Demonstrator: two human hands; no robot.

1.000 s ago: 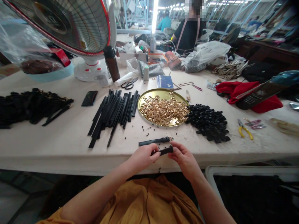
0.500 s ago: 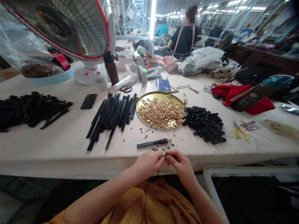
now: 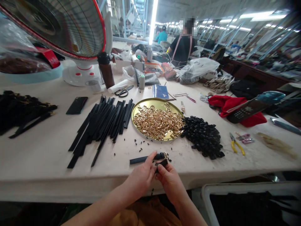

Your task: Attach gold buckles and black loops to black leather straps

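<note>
Between my two hands, close to the table's front edge, is a short black strap piece (image 3: pixel 162 163). My right hand (image 3: pixel 171 182) pinches it with the thumb on top. My left hand (image 3: pixel 142 173) is closed at its other end, index finger raised; its grip is partly hidden. Just beyond lies a black strap with a gold buckle (image 3: pixel 137 160), partly behind my left fingers. A round gold tray (image 3: pixel 135 109) holds a heap of gold buckles (image 3: pixel 157 122). Right of it is a pile of small black loops (image 3: pixel 203 136); left of it, a bundle of black straps (image 3: pixel 101 122).
Small black bits (image 3: pixel 141 144) are scattered before the tray. Yellow-handled pliers (image 3: pixel 237 147) lie at right, scissors (image 3: pixel 124 91) and a phone (image 3: pixel 76 105) at left. A fan (image 3: pixel 82 70) stands at back left. A white-rimmed bin (image 3: pixel 207 201) is below right. A person (image 3: pixel 182 47) stands beyond.
The view has shifted, with the table now lower in it. My hands have turned, and the black strap piece between them shows more clearly. The buckled strap still lies on the table.
</note>
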